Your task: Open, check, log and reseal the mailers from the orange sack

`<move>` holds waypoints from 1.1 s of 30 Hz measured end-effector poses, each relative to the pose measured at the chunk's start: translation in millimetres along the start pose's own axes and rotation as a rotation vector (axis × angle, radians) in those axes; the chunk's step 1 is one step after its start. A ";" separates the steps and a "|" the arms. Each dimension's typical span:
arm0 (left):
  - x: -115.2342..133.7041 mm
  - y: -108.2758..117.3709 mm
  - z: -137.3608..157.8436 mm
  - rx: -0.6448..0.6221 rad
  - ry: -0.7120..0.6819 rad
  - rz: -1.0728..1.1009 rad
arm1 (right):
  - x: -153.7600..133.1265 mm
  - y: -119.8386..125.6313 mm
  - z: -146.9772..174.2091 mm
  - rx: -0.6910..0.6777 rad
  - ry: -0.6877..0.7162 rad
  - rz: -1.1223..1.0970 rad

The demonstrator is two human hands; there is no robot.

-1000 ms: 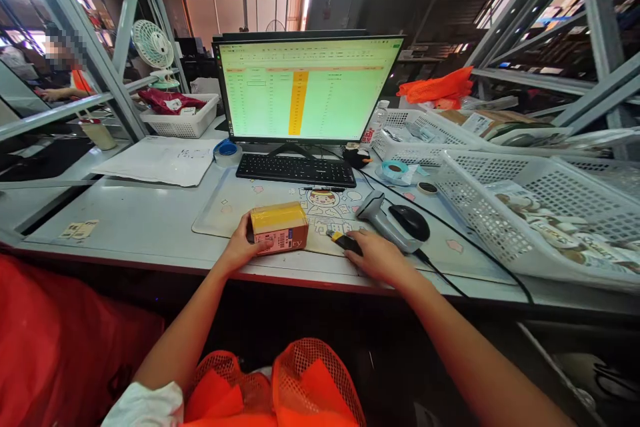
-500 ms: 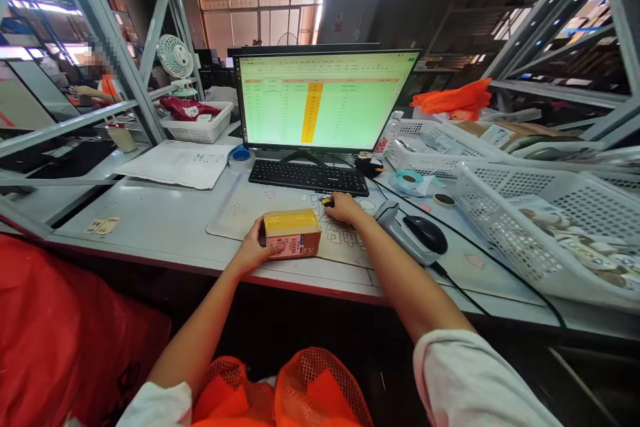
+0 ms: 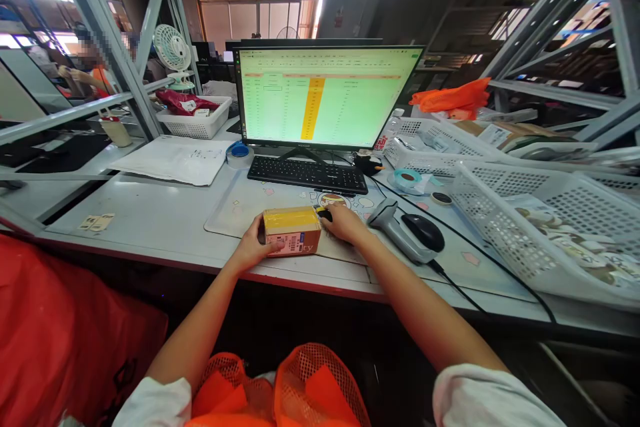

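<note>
A small cardboard box (image 3: 293, 232) with yellow tape over its top and a barcode label on its front lies near the desk's front edge. My left hand (image 3: 253, 245) grips its left end, thumb across the front. Close by the box's right end, my right hand (image 3: 343, 221) is closed around a small yellow-and-black utility knife (image 3: 325, 214); its tip is at the top right edge of the box, and I cannot tell whether it touches. Fingers hide most of the knife.
Behind the box stand a keyboard (image 3: 307, 175) and a monitor (image 3: 327, 100). On the right are a barcode scanner (image 3: 403, 233), a black mouse (image 3: 424, 232), a cable and white baskets (image 3: 500, 220). A white packet (image 3: 173, 160) and tape roll (image 3: 240, 155) lie left.
My right hand has brought the knife from the mat near the keyboard toward me and left, up to the box's right end. The left hand still grips the box.
</note>
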State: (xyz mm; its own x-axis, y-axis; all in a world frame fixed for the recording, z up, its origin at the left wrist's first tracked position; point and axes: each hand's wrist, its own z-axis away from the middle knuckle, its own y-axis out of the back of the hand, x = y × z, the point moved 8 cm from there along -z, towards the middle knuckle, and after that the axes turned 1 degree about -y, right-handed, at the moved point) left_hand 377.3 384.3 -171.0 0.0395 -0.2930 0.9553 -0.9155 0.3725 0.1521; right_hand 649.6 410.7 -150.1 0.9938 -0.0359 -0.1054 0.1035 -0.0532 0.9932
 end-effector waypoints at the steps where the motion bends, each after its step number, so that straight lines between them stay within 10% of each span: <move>1: -1.5 0.2 -0.1 -0.001 -0.001 0.000 | -2.4 0.5 1.5 0.002 -0.001 -0.001; 17: -7.0 0.2 -1.5 0.011 0.008 -0.019 | 5.3 11.9 21.7 -0.063 -0.038 -0.048; 24: -0.3 -1.3 0.2 0.018 -0.020 0.033 | -39.3 65.2 -10.7 0.194 0.020 -0.202; 28: 3.8 -4.0 3.5 0.031 0.001 0.057 | -67.5 135.0 62.6 0.408 0.166 -0.358; 33: -2.2 -3.0 3.3 0.049 0.016 0.053 | -125.4 220.6 247.0 0.484 0.960 -0.872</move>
State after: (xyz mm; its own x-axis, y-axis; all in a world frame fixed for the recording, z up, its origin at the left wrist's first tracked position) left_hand 378.6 381.0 -174.4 -0.0032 -0.2594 0.9658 -0.9350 0.3433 0.0891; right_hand 537.6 157.0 70.1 0.2753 0.8712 -0.4064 0.8715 -0.0477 0.4881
